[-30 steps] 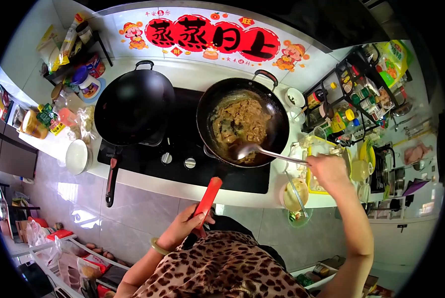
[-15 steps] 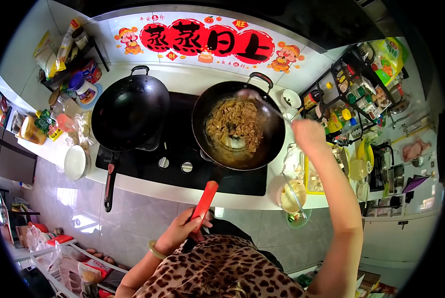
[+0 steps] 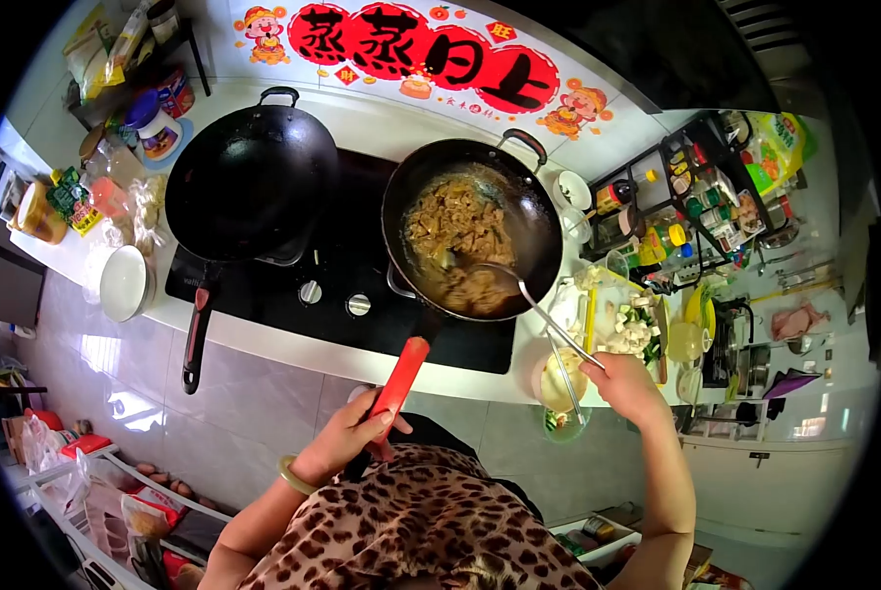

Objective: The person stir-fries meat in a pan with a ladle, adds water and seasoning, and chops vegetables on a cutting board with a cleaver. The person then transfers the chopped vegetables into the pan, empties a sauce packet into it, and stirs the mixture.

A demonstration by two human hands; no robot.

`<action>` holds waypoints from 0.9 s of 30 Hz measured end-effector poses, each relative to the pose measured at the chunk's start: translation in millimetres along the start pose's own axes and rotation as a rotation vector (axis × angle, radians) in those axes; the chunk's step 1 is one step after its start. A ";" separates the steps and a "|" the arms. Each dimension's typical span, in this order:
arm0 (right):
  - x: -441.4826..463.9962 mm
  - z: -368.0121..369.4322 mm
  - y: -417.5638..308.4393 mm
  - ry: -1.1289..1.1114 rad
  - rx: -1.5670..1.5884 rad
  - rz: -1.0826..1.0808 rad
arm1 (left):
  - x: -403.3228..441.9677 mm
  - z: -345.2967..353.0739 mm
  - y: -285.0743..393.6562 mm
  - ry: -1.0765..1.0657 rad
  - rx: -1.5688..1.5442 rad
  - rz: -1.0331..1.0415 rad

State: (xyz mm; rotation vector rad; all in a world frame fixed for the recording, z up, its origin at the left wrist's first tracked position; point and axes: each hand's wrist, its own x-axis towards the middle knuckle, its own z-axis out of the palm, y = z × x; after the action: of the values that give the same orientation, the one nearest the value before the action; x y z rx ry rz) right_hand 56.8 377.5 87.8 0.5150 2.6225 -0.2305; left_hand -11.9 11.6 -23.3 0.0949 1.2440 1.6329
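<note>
My left hand [image 3: 352, 438] is closed around the red handle of a black wok [image 3: 544, 221] on the right side of the cooktop. Browned sliced meat [image 3: 457, 221] with some liquid lies in this wok. In my right hand [image 3: 625, 385] is the end of a long metal ladle [image 3: 563, 329], its bowl down among the meat near the wok's front right wall. A second black wok [image 3: 249, 177] stands on the left burner, with its dark handle pointing toward me.
A white bowl [image 3: 126, 283] stands at the counter's left front. Right of the cooktop are a bowl [image 3: 561, 382] with a utensil across it and a yellow-edged tray [image 3: 629, 329] of chopped food. Beyond them rises a rack of bottles [image 3: 676, 197].
My right hand has come down toward me with the ladle, whose bowl moved from the wok's far side to its near side. Some meat has shifted nearer. My left hand keeps its grip.
</note>
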 end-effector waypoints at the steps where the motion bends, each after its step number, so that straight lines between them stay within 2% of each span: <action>1: -4.9 -4.1 -3.4 -0.026 0.069 -0.017 | -0.6 1.4 1.8 0.013 0.001 -0.010; 4: -13.0 -15.4 -1.7 0.102 0.032 -0.026 | -0.6 -0.4 2.8 -0.016 0.010 0.010; 6: -17.7 -24.6 -9.3 0.099 0.048 -0.038 | -1.3 0.1 4.0 -0.003 0.020 0.012; 9: -6.3 -12.0 -13.5 0.030 -0.156 -0.260 | -0.9 0.1 3.6 -0.002 0.019 0.003; 13: 58.6 5.9 -25.0 0.022 -0.276 -0.122 | 0.8 -1.4 -3.4 0.004 0.017 0.012; 15: 83.8 -0.5 -14.3 0.217 -0.139 -0.116 | 3.3 -2.4 -6.8 0.011 0.013 0.042; 19: 113.9 -23.5 10.8 0.294 -0.118 -0.083 | -0.1 -0.8 -3.2 0.009 0.024 0.036; 22: 165.0 -14.9 23.6 0.408 -0.167 -0.177 | -1.1 1.4 0.9 0.014 0.020 0.007; 24: 190.6 -6.4 11.5 -0.032 0.460 -0.003 | -2.3 2.1 4.4 0.019 0.018 -0.005; 26: 179.0 -13.2 -24.6 -0.285 0.556 0.045 | -3.7 3.9 9.4 0.013 0.023 -0.021; 27: 164.8 -13.9 -36.8 -0.285 0.591 0.015 | -3.9 4.2 10.2 0.007 0.026 -0.027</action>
State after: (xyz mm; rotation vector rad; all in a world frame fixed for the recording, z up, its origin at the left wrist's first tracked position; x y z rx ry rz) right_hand -99.5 399.6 26.2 0.6346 2.2455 -1.0110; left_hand -14.4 12.2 -11.9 0.0883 1.2666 1.5954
